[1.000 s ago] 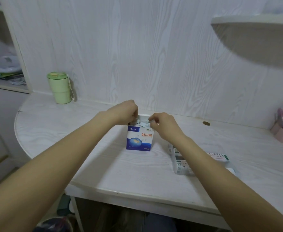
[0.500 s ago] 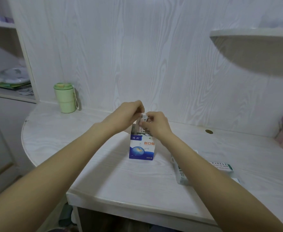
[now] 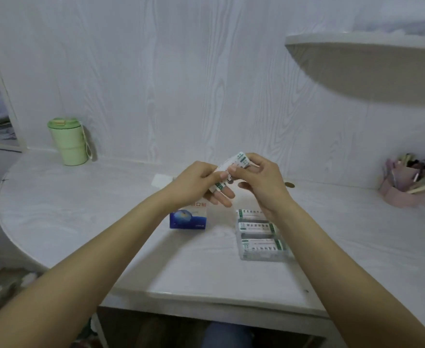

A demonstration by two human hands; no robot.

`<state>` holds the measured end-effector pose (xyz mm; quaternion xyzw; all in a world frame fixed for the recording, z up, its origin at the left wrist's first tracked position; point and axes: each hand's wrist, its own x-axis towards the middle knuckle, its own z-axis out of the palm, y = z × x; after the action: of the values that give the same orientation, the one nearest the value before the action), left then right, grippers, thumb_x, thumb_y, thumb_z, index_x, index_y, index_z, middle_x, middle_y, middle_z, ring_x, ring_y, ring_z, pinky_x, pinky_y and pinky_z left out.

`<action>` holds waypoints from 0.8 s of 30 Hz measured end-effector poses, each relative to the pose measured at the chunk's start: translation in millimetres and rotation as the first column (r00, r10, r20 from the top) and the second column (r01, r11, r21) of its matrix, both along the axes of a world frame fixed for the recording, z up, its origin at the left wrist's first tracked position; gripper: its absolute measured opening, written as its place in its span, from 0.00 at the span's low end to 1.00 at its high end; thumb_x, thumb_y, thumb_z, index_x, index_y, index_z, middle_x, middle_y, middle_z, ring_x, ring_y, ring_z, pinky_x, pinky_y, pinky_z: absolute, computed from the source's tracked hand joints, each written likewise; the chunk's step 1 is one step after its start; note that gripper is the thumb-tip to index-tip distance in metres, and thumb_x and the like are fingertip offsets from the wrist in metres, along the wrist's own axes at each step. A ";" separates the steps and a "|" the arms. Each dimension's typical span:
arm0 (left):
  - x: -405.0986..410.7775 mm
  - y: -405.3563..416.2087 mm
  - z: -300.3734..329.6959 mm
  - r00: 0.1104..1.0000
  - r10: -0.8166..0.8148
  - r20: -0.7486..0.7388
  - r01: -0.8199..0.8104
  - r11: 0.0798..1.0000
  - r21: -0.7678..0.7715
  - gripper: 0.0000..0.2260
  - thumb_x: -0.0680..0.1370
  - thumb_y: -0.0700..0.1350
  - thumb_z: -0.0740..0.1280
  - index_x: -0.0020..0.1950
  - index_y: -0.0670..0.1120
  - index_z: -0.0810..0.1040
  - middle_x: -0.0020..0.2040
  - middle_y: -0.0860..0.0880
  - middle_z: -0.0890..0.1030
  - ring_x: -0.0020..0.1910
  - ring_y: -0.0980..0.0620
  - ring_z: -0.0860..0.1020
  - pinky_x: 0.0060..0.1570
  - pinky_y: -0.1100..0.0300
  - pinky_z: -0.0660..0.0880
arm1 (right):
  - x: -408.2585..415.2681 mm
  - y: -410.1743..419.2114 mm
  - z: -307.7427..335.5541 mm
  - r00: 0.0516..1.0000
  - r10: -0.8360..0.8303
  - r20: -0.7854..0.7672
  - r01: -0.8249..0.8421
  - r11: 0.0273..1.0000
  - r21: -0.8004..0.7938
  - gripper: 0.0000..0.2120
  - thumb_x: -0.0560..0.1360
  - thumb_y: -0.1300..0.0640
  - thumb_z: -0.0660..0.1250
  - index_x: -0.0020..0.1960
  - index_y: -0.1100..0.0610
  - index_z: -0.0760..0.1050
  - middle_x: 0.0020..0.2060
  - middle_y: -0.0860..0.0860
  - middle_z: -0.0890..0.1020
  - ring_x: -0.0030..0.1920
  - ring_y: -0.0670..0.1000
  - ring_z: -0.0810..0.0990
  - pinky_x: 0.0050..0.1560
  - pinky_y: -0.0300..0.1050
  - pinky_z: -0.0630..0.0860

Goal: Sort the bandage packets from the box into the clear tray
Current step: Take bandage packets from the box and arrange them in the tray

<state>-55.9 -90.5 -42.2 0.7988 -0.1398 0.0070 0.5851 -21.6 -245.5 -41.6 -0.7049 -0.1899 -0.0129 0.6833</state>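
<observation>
Both hands, left (image 3: 201, 180) and right (image 3: 261, 177), pinch a white, green-edged bandage packet strip (image 3: 231, 169) above the blue-and-white cardboard box (image 3: 188, 219), seemingly separating it for the clear plastic tray (image 3: 261, 257).

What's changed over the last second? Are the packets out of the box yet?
Yes. Both hands have lifted from the box mouth; the left hand and right hand now hold a bunch of bandage packets between them, above the table. The box, clear tray and green cup stayed put.
</observation>
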 end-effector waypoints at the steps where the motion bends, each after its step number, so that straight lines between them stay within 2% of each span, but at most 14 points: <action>1: -2.3 -6.1 -2.5 1.000 -0.007 -0.028 0.006 1.000 -0.025 0.11 0.82 0.43 0.58 0.56 0.38 0.76 0.43 0.42 0.83 0.36 0.49 0.84 0.32 0.67 0.75 | -2.5 -7.8 -1.8 0.999 -0.033 0.028 0.034 0.998 -0.052 0.04 0.73 0.63 0.70 0.47 0.59 0.79 0.35 0.49 0.82 0.36 0.43 0.78 0.36 0.34 0.73; 3: -5.5 -16.9 -8.5 0.997 -0.037 -0.069 0.031 0.996 -0.080 0.09 0.81 0.42 0.60 0.57 0.40 0.76 0.44 0.42 0.84 0.38 0.49 0.84 0.35 0.66 0.76 | -7.2 -23.0 -5.9 0.996 -0.059 0.063 0.066 0.992 -0.111 0.03 0.72 0.64 0.72 0.44 0.59 0.80 0.31 0.46 0.80 0.33 0.41 0.75 0.33 0.33 0.72; 5: -7.3 -25.9 -15.8 0.991 -0.070 -0.110 0.055 0.990 -0.131 0.09 0.80 0.41 0.62 0.59 0.42 0.76 0.47 0.40 0.84 0.42 0.47 0.84 0.38 0.65 0.78 | -11.9 -34.8 -10.3 0.995 -0.063 0.071 0.072 0.990 -0.125 0.04 0.70 0.65 0.72 0.44 0.60 0.81 0.32 0.49 0.81 0.33 0.42 0.76 0.33 0.34 0.73; 8: -10.9 -40.1 -27.2 0.986 -0.065 -0.156 0.025 0.968 -0.249 0.11 0.81 0.41 0.61 0.61 0.39 0.75 0.50 0.38 0.83 0.46 0.44 0.84 0.41 0.63 0.79 | -15.2 -47.1 -19.1 0.994 -0.107 0.028 0.109 0.990 -0.086 0.07 0.70 0.68 0.72 0.44 0.58 0.81 0.39 0.56 0.83 0.39 0.48 0.80 0.41 0.41 0.79; 10: -11.2 -49.6 -32.9 0.984 -0.023 -0.174 -0.037 0.941 -0.336 0.12 0.82 0.40 0.58 0.61 0.35 0.74 0.52 0.37 0.82 0.48 0.43 0.83 0.42 0.63 0.80 | -15.7 -51.7 -26.0 0.992 -0.123 -0.028 0.122 0.992 -0.026 0.10 0.71 0.70 0.70 0.45 0.56 0.80 0.42 0.57 0.84 0.42 0.52 0.83 0.45 0.46 0.81; 14: -12.0 -60.2 -40.8 0.977 0.096 -0.190 -0.160 0.919 -0.360 0.12 0.81 0.38 0.59 0.58 0.32 0.74 0.52 0.37 0.82 0.47 0.43 0.83 0.34 0.67 0.78 | -14.1 -59.1 -38.4 0.991 -0.074 -0.111 0.074 0.997 -0.005 0.14 0.72 0.71 0.68 0.48 0.53 0.79 0.42 0.56 0.83 0.38 0.50 0.83 0.39 0.39 0.80; 17: -10.9 -62.6 -41.6 0.965 0.174 -0.196 -0.236 0.900 -0.366 0.08 0.81 0.37 0.60 0.54 0.34 0.75 0.47 0.39 0.82 0.38 0.51 0.84 0.31 0.68 0.77 | -11.0 -68.5 -41.1 0.988 -0.086 -0.126 0.082 0.996 -0.035 0.08 0.72 0.70 0.69 0.43 0.59 0.80 0.41 0.56 0.82 0.37 0.48 0.82 0.37 0.34 0.77; 18: -8.7 -61.1 -41.9 0.957 0.215 -0.194 -0.273 0.890 -0.365 0.08 0.81 0.37 0.60 0.54 0.35 0.75 0.46 0.39 0.82 0.37 0.52 0.84 0.32 0.67 0.78 | -8.4 -72.1 -41.8 0.986 -0.117 -0.123 0.113 0.993 -0.039 0.07 0.72 0.70 0.69 0.42 0.60 0.80 0.40 0.56 0.82 0.37 0.48 0.81 0.37 0.34 0.77; 21: -1.4 -53.8 -41.6 0.934 0.311 -0.178 -0.355 0.866 -0.353 0.07 0.81 0.37 0.60 0.55 0.36 0.76 0.46 0.39 0.82 0.39 0.51 0.84 0.40 0.64 0.81 | 2.8 -81.8 -48.3 0.970 -0.236 -0.062 0.222 0.960 -0.170 0.05 0.70 0.67 0.72 0.41 0.59 0.79 0.36 0.54 0.82 0.36 0.48 0.81 0.36 0.36 0.77; 23: 0.4 -49.0 -40.1 0.930 0.325 -0.171 -0.365 0.866 -0.342 0.06 0.81 0.38 0.61 0.52 0.39 0.76 0.46 0.40 0.82 0.39 0.51 0.84 0.39 0.65 0.80 | 8.7 -83.2 -53.6 0.968 -0.252 -0.001 0.238 0.915 -0.326 0.06 0.69 0.65 0.74 0.39 0.56 0.79 0.34 0.52 0.82 0.36 0.48 0.82 0.41 0.40 0.79; 24: 0.6 -47.3 -39.8 0.930 0.327 -0.170 -0.366 0.868 -0.334 0.05 0.81 0.38 0.61 0.50 0.40 0.76 0.47 0.40 0.82 0.40 0.50 0.84 0.39 0.65 0.80 | 10.4 -82.4 -56.1 0.971 -0.239 0.021 0.228 0.891 -0.392 0.07 0.69 0.64 0.74 0.38 0.55 0.79 0.33 0.51 0.82 0.36 0.48 0.81 0.41 0.39 0.78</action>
<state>-55.3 -137.8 -82.0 0.6891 0.0415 0.0943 0.7173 -11.2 -328.0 -97.6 -0.8450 -0.0929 -0.0469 0.5246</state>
